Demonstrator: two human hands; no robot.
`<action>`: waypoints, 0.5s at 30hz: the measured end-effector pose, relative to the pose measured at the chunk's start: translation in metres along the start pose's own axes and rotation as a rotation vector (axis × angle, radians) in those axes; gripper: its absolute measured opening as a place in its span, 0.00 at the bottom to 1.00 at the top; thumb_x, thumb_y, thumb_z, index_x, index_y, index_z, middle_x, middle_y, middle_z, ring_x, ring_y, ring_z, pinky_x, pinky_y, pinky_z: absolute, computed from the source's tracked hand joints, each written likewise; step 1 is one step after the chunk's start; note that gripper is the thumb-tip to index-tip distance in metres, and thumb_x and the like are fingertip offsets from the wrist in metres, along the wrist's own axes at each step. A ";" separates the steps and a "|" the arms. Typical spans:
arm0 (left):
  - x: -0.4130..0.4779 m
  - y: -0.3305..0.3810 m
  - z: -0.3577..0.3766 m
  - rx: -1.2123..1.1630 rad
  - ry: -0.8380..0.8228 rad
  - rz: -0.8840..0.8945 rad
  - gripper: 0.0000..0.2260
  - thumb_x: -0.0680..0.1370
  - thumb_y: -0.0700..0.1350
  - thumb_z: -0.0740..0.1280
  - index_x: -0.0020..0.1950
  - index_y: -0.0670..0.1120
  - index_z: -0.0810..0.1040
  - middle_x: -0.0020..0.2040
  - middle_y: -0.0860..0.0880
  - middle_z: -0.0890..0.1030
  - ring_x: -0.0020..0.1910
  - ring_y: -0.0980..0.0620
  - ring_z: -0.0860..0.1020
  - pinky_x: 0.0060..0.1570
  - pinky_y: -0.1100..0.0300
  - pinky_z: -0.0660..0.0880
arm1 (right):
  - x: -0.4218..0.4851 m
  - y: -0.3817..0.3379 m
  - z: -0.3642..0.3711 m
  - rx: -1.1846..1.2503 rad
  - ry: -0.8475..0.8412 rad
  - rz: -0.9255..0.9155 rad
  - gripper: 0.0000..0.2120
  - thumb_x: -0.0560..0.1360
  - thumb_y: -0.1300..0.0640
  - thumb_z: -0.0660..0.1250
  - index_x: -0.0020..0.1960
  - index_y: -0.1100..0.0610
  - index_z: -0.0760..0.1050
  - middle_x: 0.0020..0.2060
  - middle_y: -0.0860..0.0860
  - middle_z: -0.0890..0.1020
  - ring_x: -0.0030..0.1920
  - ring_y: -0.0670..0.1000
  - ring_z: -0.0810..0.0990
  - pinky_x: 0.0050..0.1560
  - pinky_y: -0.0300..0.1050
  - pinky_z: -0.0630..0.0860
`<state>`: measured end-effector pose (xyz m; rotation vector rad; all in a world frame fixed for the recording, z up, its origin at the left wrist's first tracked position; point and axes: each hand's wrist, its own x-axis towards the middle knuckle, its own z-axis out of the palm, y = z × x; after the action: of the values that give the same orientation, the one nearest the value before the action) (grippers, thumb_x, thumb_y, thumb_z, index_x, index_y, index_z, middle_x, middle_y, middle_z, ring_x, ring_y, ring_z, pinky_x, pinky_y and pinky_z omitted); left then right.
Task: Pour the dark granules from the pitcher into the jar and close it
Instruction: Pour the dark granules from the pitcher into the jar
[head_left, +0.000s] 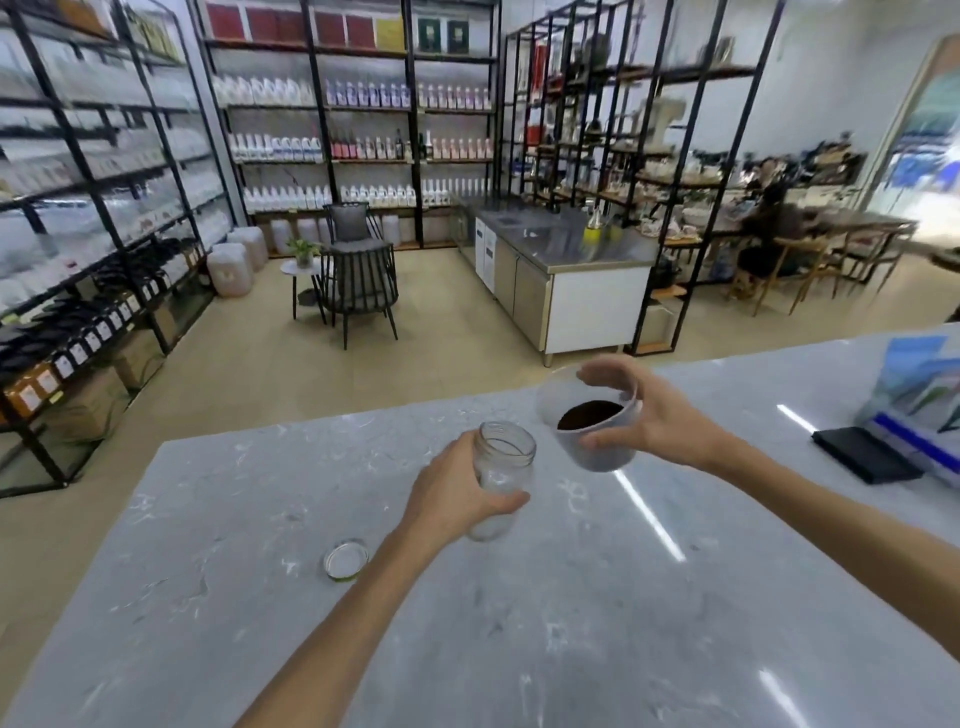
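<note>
My left hand (451, 499) grips an open clear glass jar (503, 470) from its left side, holding it slightly tilted above the grey marble counter (571, 623). The jar looks empty. To its right, my right hand (654, 415) holds a white pitcher (592, 421) tipped to the left, its rim close to the jar's mouth. Dark granules (587, 414) lie inside the pitcher near the lower rim; none is falling. The jar's round lid (345, 559) lies flat on the counter to the left of my left forearm.
A black flat object (865, 456) and a blue and white bag (914, 395) sit at the counter's right end. Beyond the counter's far edge are shelves of bottles, chairs (358, 280), a steel cabinet (561, 270) and a seated person (769, 228) at the far right.
</note>
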<state>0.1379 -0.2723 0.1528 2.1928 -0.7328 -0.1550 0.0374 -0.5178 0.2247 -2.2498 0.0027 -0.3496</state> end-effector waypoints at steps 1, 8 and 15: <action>0.006 0.015 -0.008 0.014 0.013 0.025 0.36 0.62 0.60 0.79 0.67 0.54 0.73 0.59 0.55 0.81 0.57 0.51 0.79 0.57 0.50 0.77 | 0.008 -0.017 -0.016 -0.019 -0.006 -0.034 0.39 0.62 0.51 0.83 0.68 0.48 0.70 0.63 0.42 0.78 0.65 0.38 0.75 0.60 0.29 0.70; 0.015 0.084 -0.046 0.053 0.115 0.139 0.32 0.64 0.61 0.79 0.63 0.53 0.73 0.56 0.56 0.80 0.53 0.51 0.78 0.54 0.52 0.77 | 0.023 -0.098 -0.078 -0.054 0.034 -0.195 0.33 0.60 0.47 0.83 0.62 0.48 0.76 0.58 0.46 0.83 0.63 0.46 0.79 0.65 0.49 0.72; 0.004 0.106 -0.066 0.086 0.139 0.186 0.33 0.64 0.63 0.78 0.64 0.56 0.71 0.55 0.57 0.79 0.52 0.51 0.78 0.52 0.52 0.77 | 0.014 -0.124 -0.093 -0.146 0.074 -0.293 0.27 0.60 0.46 0.82 0.56 0.48 0.79 0.55 0.44 0.83 0.60 0.46 0.81 0.63 0.50 0.74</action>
<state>0.1156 -0.2847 0.2750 2.1769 -0.8730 0.1251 0.0129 -0.5089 0.3779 -2.3827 -0.2727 -0.6058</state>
